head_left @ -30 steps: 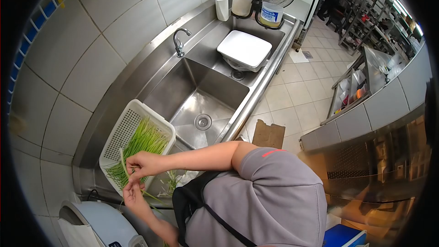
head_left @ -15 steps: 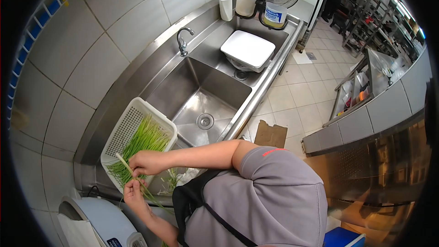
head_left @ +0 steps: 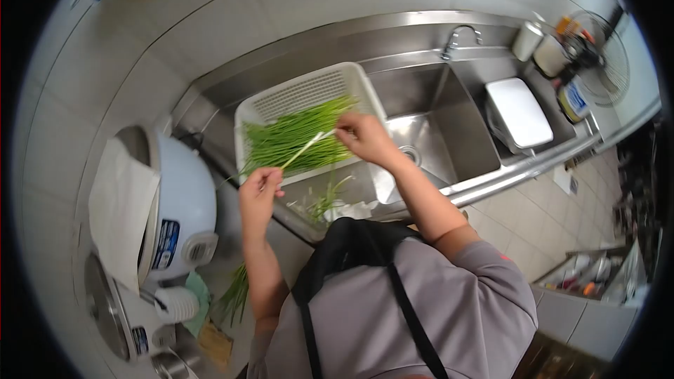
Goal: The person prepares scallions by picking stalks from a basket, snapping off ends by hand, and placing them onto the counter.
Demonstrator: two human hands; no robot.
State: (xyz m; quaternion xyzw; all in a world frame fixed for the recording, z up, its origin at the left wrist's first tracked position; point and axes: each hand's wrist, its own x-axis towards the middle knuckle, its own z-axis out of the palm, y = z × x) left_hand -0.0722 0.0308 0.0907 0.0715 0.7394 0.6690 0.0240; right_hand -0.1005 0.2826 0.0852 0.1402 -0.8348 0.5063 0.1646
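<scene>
A pale green stalk [head_left: 302, 151] is stretched between my two hands, over a white perforated basket [head_left: 368, 95] filled with long green stalks [head_left: 298, 133]. My left hand [head_left: 262, 184], at the basket's front left corner, has its fingers closed on the stalk's lower part. At the basket's right side, my right hand [head_left: 358, 135] pinches near the stalk's pale end; what its fingertips hold is too small to make out. Loose trimmings [head_left: 324, 203] lie on the steel in front of the basket, beside some white scraps [head_left: 351, 210].
Right of the basket is a steel sink basin [head_left: 435, 126] with a tap [head_left: 460, 41]. Farther right stand a white-lidded container [head_left: 519, 112], a soap bottle [head_left: 527, 41] and a fan [head_left: 607, 63]. A large light-blue cooker [head_left: 184, 203] is at left, above more green stalks [head_left: 237, 295].
The view has swung, so the basket appears higher and farther right. My hands have moved apart, with the stalk now between them, and my right hand is off to the right.
</scene>
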